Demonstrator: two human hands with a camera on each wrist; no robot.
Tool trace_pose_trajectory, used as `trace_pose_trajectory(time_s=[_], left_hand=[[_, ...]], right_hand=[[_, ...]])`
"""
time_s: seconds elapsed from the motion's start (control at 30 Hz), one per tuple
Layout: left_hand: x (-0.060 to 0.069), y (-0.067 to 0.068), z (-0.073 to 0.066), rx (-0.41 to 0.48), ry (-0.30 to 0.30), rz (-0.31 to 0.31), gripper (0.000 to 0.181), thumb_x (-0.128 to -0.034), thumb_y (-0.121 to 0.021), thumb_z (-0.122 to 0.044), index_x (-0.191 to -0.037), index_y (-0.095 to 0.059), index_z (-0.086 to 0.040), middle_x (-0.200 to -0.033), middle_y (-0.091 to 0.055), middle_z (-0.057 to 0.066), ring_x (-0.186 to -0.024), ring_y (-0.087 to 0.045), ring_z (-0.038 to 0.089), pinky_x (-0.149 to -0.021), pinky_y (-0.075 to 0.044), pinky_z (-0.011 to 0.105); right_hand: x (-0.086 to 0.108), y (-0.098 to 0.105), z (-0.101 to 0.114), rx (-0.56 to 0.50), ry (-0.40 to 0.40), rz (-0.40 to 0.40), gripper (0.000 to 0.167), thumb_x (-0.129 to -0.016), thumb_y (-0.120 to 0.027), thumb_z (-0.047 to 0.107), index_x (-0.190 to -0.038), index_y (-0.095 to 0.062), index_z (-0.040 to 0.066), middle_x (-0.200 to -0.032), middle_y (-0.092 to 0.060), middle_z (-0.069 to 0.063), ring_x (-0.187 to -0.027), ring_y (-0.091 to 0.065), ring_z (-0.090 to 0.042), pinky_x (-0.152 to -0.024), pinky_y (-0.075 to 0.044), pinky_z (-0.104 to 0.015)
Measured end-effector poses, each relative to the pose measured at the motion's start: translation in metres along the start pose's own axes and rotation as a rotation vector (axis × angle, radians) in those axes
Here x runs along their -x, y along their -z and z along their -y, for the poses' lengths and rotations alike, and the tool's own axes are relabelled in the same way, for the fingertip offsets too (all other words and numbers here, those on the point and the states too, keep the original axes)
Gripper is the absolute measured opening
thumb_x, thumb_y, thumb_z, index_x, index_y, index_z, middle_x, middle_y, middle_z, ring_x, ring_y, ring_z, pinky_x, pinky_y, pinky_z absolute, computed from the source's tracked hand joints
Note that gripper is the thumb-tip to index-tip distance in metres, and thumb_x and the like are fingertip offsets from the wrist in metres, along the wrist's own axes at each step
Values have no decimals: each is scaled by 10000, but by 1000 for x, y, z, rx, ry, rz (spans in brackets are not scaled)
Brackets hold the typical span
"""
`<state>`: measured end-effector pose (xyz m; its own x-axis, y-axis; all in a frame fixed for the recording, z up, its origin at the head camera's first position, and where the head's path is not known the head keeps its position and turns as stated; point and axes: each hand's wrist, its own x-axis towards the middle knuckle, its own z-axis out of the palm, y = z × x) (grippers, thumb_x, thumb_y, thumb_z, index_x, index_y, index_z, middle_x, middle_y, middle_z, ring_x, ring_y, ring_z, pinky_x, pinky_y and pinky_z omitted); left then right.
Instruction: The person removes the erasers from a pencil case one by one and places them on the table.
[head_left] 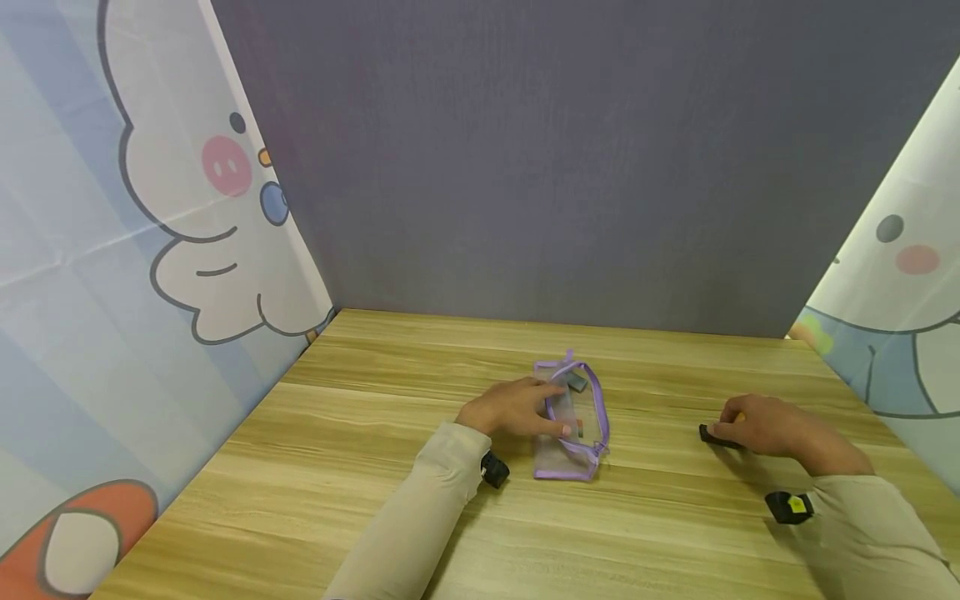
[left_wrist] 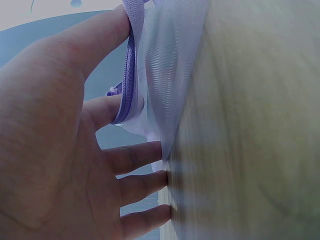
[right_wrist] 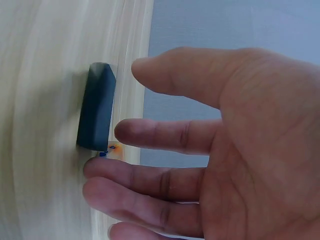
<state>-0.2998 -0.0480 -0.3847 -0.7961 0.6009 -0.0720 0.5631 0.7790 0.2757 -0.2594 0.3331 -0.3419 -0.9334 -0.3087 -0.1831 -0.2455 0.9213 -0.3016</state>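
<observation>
Wooden tabletop (head_left: 300, 492): mesh pouch (head_left: 566, 409) lengthwise near-to-far, black block (right_wrist: 96, 107) roughly crosswise.

In front of you, a wide, plain, dark grey panel (head_left: 525, 167) rises behind a worktop (head_left: 285, 492) of yellowish, streaked wood grain. To your left hangs a pale blue, faintly striped cloth (head_left: 60, 350) printed with a large white cartoon character (head_left: 168, 187) with a pink snout; a red-orange shape (head_left: 123, 504) sits lower down. To your right, another printed cloth (head_left: 918, 433) shows a pink-cheeked white figure (head_left: 915, 237), its upper inner edge brightly lit.
</observation>
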Motion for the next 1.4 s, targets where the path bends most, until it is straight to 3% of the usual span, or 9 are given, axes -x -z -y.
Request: trace_pose_trajectory(time_s=[0.23,0.47,0.77,1.03,1.4], left_hand=[[0,0,0,0,0,-1,801,-903,-532,-720,-1555,-401,-273,-1544,-431,7,-1411,-390,173,-1106,-371,415],[1,0,0,-2,4,1,805,-901,-518,-733,-1558,-392,-286,-1549,-425,4,-1416,-383,177,-1110,-364,430],[1,2,1,-5,9,-3,818,-898,-529,-730,-1563,-382,-277,-1553,-420,22,-1411,-394,191,-1109,-367,428],[-1,4,0,-6,11,-15,858,-871,-553,-747,-1568,-371,-282,-1551,-422,31,-1407,-401,197,-1105,-372,426],[4,2,-4,25,34,31,940,-830,-585,-774,-1581,-342,-265,-1592,-356,37,-1443,-350,223,-1123,-351,449]], right_hand=[[-1,-2,-2,10,38,-51,272,-980,-621,304,-902,-654,46,-758,-589,16,-667,-498,-165,-603,-420,-357],[-4,-1,-2,57,42,-124,280,-984,-615,311,-964,-684,41,-869,-681,-36,-710,-539,-171,-634,-456,-395],[-14,-8,13,47,73,-187,290,-999,-585,317,-1012,-702,53,-894,-688,-8,-674,-551,-121,-622,-480,-388],[-24,-7,33,-7,118,-184,294,-1020,-568,313,-1032,-687,44,-855,-677,9,-681,-581,-117,-615,-486,-385],[-41,-22,65,-88,135,-132,245,-1013,-581,292,-1040,-689,73,-844,-643,9,-634,-539,-144,-572,-445,-353]])
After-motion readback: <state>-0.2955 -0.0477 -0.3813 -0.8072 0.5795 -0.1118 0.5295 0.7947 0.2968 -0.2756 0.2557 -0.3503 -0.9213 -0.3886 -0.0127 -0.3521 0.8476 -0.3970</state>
